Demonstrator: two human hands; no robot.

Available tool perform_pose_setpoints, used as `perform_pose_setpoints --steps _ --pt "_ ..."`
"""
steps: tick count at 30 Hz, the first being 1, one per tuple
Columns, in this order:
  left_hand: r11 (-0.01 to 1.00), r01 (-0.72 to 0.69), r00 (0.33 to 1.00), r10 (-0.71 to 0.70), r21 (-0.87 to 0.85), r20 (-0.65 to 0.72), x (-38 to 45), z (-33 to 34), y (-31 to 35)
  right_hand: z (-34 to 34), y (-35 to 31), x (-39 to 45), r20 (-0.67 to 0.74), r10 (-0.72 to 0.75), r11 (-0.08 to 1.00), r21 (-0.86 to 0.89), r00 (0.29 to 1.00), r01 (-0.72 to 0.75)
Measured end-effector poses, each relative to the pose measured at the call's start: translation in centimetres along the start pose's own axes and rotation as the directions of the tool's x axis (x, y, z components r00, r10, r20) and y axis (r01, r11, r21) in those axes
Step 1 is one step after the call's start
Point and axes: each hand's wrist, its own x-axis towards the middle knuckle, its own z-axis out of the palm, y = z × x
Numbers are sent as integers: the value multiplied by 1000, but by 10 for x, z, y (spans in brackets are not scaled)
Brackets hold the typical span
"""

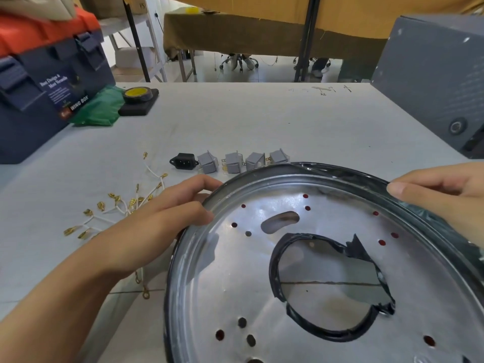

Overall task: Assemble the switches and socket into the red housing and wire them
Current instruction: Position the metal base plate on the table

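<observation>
You are in a workshop: a blue, orange-lidded toolbox (39,82) stands on the grey worktable (262,121), tape roll (138,94) just right of it, cloth-draped benches (262,30) and chair casters behind it.

A label on the blue toolbox (39,100), far left on the table, reads "WING BOX"; its smaller print stays too blurred to read.

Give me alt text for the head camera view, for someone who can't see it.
Both hands, left hand and right hand, grip the rim of a round metal housing tilted toward the camera. Behind it on the table lie four grey switches, a black socket and brass-tipped wires.
</observation>
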Motion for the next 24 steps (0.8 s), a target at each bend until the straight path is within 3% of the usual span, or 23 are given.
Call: perform_pose_setpoints --steps 24 --pt "1000 -25 999 25 17 -48 -5 11 13 0 22 13 -71 -48 999 -7 996 48"
